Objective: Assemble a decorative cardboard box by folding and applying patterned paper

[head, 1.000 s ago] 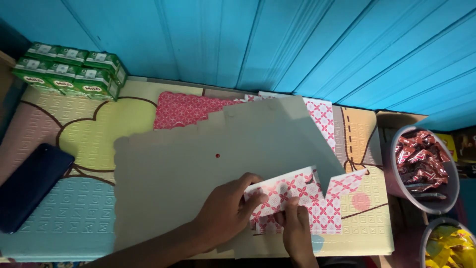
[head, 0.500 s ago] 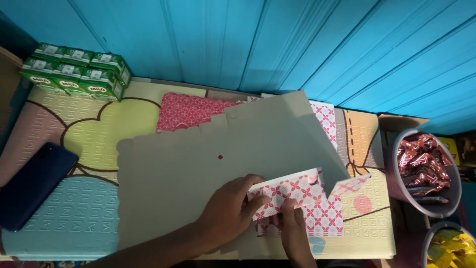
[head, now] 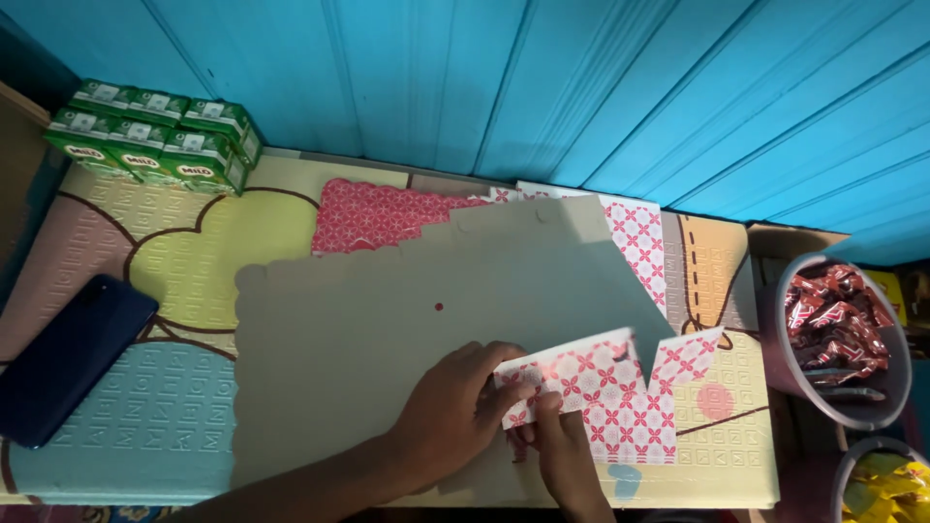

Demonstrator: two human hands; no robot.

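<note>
A patterned flap (head: pixel 591 387) of the grey cardboard sheet (head: pixel 387 358) is pinched closed in the left hand (head: pixel 450 416) grip. It is pressed by right hand (head: pixel 567 450) fingers, apparently to crease it against the foam mat (head: pixel 145 261).

Left of the grey card sheet (head: pixel 387 329): six green drink cartons (head: pixel 155 131), one dark phone (head: pixel 68 358). Right of it: two tubs, red sweets (head: pixel 838 324) and yellow packets (head: pixel 886 479). On it: two hands.
</note>
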